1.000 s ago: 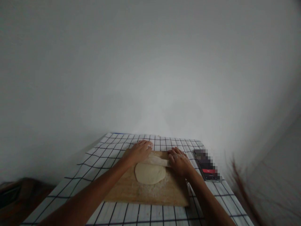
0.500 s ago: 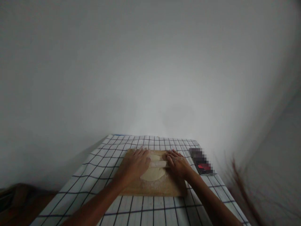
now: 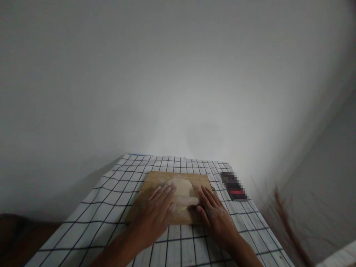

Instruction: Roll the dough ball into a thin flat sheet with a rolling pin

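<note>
A flat round of pale dough (image 3: 180,186) lies on a wooden board (image 3: 155,178) dusted with flour. A pale rolling pin (image 3: 185,201) lies across the near edge of the dough. My left hand (image 3: 156,213) rests flat on the pin's left end, fingers stretched out. My right hand (image 3: 213,213) rests flat on its right end, fingers stretched out too. Most of the pin is hidden under my palms.
The board sits on a white cloth with a dark grid (image 3: 119,185) that covers the table. A dark phone-like object (image 3: 234,186), blurred out, lies right of the board. A plain wall rises behind the table. Thin brownish stalks (image 3: 286,226) stand at the right.
My hands have drawn the rolling pin back toward me, from the far edge of the dough to its near edge. More of the dough now shows beyond the pin.
</note>
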`<action>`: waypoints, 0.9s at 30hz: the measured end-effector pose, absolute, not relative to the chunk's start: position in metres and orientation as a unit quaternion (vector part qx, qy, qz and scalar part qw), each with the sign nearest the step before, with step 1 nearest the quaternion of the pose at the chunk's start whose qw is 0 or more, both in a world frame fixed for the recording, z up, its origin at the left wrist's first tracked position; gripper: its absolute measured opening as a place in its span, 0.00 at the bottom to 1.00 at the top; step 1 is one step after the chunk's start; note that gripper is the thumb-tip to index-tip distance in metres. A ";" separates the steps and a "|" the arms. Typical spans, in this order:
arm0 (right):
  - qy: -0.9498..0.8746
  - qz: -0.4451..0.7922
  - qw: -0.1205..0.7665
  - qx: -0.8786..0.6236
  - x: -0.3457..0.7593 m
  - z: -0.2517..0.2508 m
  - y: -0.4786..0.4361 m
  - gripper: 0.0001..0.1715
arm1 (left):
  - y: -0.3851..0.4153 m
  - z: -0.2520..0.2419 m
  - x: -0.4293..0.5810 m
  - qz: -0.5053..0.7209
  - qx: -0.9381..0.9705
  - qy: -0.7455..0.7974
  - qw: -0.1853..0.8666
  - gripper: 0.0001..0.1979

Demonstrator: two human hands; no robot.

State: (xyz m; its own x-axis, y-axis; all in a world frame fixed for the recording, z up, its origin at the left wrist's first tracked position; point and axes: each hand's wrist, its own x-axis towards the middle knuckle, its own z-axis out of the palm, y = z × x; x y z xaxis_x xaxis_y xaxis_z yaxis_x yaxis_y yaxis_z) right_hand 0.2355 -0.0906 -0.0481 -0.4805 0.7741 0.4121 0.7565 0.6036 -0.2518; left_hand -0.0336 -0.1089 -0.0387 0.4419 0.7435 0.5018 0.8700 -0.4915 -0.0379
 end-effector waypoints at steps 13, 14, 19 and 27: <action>-0.884 -0.048 0.083 -0.457 0.197 -0.018 0.049 0.20 | -0.021 -0.006 -0.032 -0.132 -0.802 -0.569 0.128 0.17; -0.889 -0.046 0.073 -0.450 0.193 -0.017 0.060 0.19 | -0.013 -0.005 -0.035 -0.129 -0.804 -0.567 0.125 0.17; -0.907 -0.039 0.063 -0.415 0.188 -0.020 0.090 0.19 | 0.003 -0.007 -0.038 -0.124 -0.787 -0.592 0.118 0.17; -0.908 -0.042 0.107 -0.402 0.216 -0.033 0.037 0.20 | -0.040 -0.016 -0.018 -0.152 -0.782 -0.593 0.115 0.19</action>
